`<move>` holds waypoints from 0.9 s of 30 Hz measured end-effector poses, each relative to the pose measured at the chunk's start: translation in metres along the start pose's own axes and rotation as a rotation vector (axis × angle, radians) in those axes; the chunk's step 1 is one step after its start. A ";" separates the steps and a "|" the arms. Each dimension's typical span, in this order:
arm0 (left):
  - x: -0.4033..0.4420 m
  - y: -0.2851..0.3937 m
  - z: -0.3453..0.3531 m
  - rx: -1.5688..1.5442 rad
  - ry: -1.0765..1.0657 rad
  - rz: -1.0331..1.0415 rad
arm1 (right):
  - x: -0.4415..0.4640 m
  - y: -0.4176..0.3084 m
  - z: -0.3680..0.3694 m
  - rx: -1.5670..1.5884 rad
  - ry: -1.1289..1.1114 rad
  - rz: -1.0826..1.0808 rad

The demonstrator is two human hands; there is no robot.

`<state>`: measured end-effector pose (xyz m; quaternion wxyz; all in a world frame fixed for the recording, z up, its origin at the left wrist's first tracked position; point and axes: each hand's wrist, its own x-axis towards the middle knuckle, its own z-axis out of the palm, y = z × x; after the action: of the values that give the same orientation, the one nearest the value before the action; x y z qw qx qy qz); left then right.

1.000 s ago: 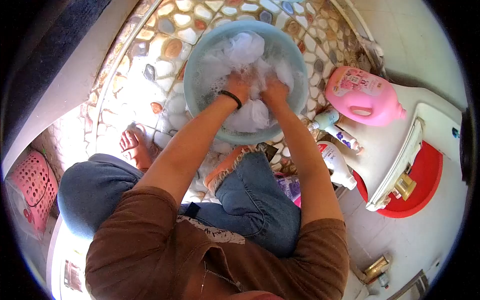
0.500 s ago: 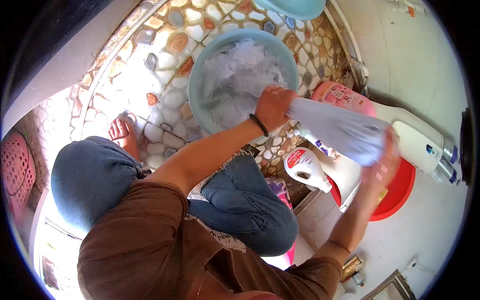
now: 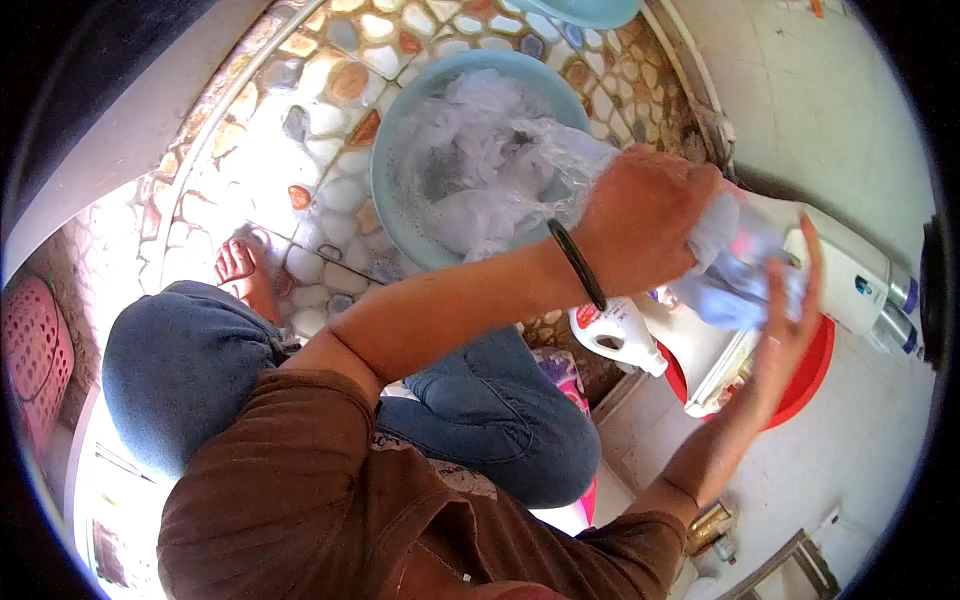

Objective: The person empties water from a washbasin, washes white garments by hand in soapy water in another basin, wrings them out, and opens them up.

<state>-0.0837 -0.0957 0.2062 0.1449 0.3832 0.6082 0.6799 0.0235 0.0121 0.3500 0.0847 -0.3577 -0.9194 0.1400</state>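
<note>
My left hand (image 3: 650, 215), a dark band on its wrist, is closed around a wet, pale cloth. One part of the cloth (image 3: 575, 150) stretches from my fist down toward the blue basin (image 3: 558, 92); the bluish part (image 3: 730, 295) bunches out on the other side and is blurred. Beside that bunched part, my right hand (image 3: 785, 335) has its fingers spread; I cannot tell whether it touches the cloth. Soapy water and white laundry (image 3: 485, 150) fill the basin.
A white jug with a red label (image 3: 622, 335) stands near my knee. White containers (image 3: 840, 275) and a red round basin (image 3: 815, 375) sit at the right. A second blue basin (image 3: 595, 8) is at the top, a pink basket (image 3: 40, 335) far left. The floor is pebbled.
My left hand has moved right, closer to my right hand, drawing cloth up from the basin. My right hand has opened from its grip, and the stretched cloth between the hands is now bunched.
</note>
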 end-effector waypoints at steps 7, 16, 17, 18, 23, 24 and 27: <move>-0.010 -0.025 0.018 0.342 -0.015 0.011 | -0.025 0.121 0.134 0.558 -0.369 0.130; -0.063 -0.181 -0.016 0.955 -0.527 -0.405 | -0.019 0.102 0.319 0.005 -0.318 -0.212; -0.080 -0.201 -0.010 0.999 -0.485 -0.311 | -0.019 0.103 0.331 -0.114 -0.306 -0.192; -0.090 -0.215 -0.005 1.041 -0.441 -0.217 | -0.021 0.107 0.345 -0.180 -0.285 -0.178; -0.102 -0.237 0.016 0.934 -0.653 -0.532 | -0.025 0.143 0.386 -0.321 -0.432 -0.337; -0.098 -0.241 0.020 0.893 -0.737 -0.643 | -0.026 0.149 0.388 -0.320 -0.384 -0.421; -0.105 -0.276 0.030 0.621 -0.787 -0.694 | -0.019 0.162 0.397 -0.490 -0.481 -0.489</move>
<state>-0.0672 -0.0841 -0.0898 0.4534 0.4097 0.7682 0.1911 0.0380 0.0353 -0.0779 -0.1890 -0.0959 -0.9769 -0.0275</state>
